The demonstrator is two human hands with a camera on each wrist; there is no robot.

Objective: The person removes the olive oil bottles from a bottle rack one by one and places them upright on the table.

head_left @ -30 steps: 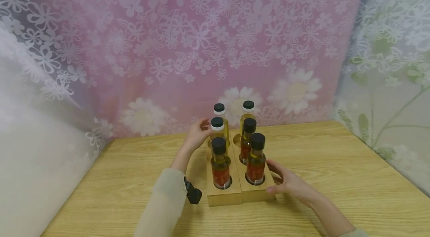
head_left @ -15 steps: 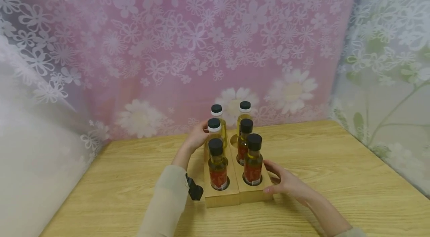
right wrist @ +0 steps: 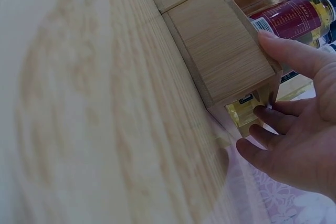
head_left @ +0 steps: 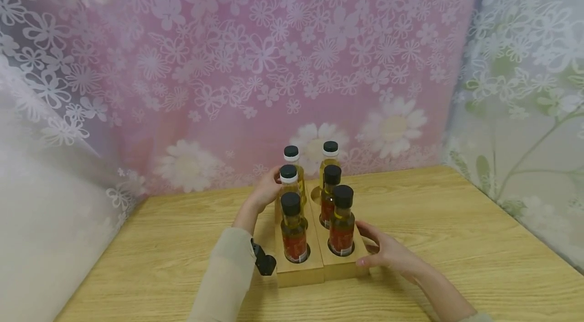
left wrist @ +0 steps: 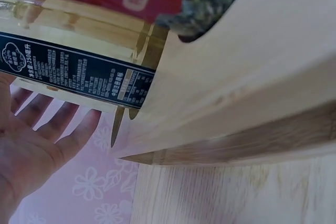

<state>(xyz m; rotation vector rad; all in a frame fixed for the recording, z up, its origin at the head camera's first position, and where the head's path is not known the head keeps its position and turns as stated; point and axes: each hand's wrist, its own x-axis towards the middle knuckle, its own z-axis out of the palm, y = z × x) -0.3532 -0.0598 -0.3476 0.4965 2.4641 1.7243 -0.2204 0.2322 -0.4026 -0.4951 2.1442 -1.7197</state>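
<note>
Two light wooden bottle racks stand side by side on the table, the left rack against the right rack. A black-capped bottle with a red label fills the left rack's front hole, with two white-collared oil bottles behind it. The right rack bears two red-labelled bottles and an oil bottle at the back. My left hand lies along the left rack's far side, fingers extended and partly hidden behind bottles. My right hand touches the right rack's front corner with its thumb, fingers loosely bent beside the side opening.
The wood-grain table extends around the racks. A pink floral curtain hangs close behind, with pale sheets at left and right. A black wrist camera on the left sleeve sits right by the left rack's front corner.
My left hand has moved in closer to the left rack, its fingers going behind the bottle. The right hand keeps its place at the corner. The whole head view has shifted slightly.
</note>
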